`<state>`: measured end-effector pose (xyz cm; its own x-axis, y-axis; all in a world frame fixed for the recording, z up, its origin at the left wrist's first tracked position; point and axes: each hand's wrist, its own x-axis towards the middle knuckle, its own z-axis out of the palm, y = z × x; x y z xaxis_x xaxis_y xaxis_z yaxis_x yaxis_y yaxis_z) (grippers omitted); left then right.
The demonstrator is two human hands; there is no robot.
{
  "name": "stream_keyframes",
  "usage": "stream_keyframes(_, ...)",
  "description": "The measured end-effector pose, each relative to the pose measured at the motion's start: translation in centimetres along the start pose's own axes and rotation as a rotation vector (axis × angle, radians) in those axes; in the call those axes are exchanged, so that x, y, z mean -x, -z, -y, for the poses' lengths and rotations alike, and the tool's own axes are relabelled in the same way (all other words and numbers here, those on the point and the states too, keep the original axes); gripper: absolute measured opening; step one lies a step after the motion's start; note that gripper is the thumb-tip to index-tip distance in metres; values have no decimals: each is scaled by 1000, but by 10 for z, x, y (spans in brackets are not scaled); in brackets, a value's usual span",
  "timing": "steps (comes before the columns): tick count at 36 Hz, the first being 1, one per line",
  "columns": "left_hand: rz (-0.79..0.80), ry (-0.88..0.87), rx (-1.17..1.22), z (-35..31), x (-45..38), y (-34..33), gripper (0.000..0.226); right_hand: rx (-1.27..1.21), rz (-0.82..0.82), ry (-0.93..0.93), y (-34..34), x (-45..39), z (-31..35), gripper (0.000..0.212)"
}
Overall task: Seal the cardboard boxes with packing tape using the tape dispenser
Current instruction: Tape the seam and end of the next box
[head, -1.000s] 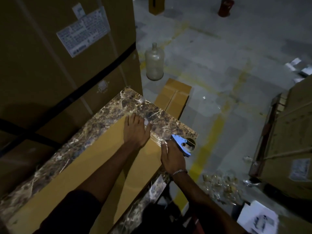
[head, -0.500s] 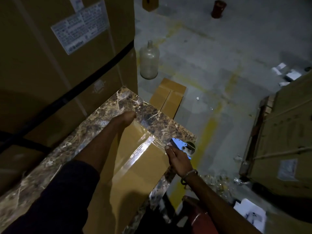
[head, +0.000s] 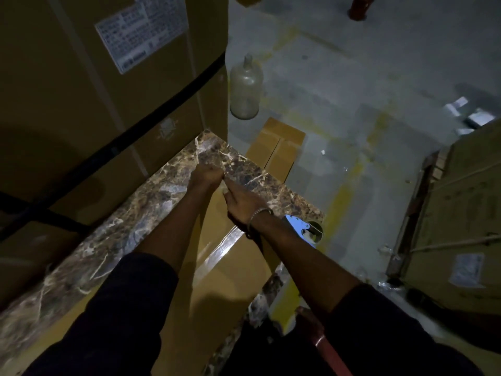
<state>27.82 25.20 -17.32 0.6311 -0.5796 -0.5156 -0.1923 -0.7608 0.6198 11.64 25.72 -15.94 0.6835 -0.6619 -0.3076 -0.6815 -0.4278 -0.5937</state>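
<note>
A long flat cardboard box [head: 217, 283] lies on a brown marble-patterned table [head: 151, 202]. A shiny strip of clear tape [head: 222, 245] runs across its top. My left hand [head: 207, 173] is at the box's far end, fingers curled over its edge. My right hand [head: 241, 203] lies right beside it, fingers stretched toward that same end and pressing on the box top. The blue tape dispenser [head: 299, 226] with its tape roll [head: 314, 232] lies on the table's right corner, just beyond my right wrist, with no hand on it.
A tall strapped carton [head: 108, 90] stands against the table's left side. On the concrete floor beyond are a large glass jug [head: 246, 89] and another flat cardboard box [head: 276, 149]. A wooden crate [head: 461, 213] stands at the right, with plastic scraps near its foot.
My right hand let go of the dispenser, which now lies on the table corner, and moved up to the box's far end beside my left hand. A taped strip now crosses the box.
</note>
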Motion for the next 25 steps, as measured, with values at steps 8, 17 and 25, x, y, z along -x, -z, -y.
stream_keyframes(8,-135,-80,-89,-1,29,-2,42,179,-208,-30,-4,98,-76,44)
stream_keyframes(17,-410,-281,-96,-2,48,-7,31,-349,-336,-158,-11,122,-99,46)
stream_keyframes(25,-580,-592,-178,108,113,17,29,-259,-426,-177,-14,96,-79,43)
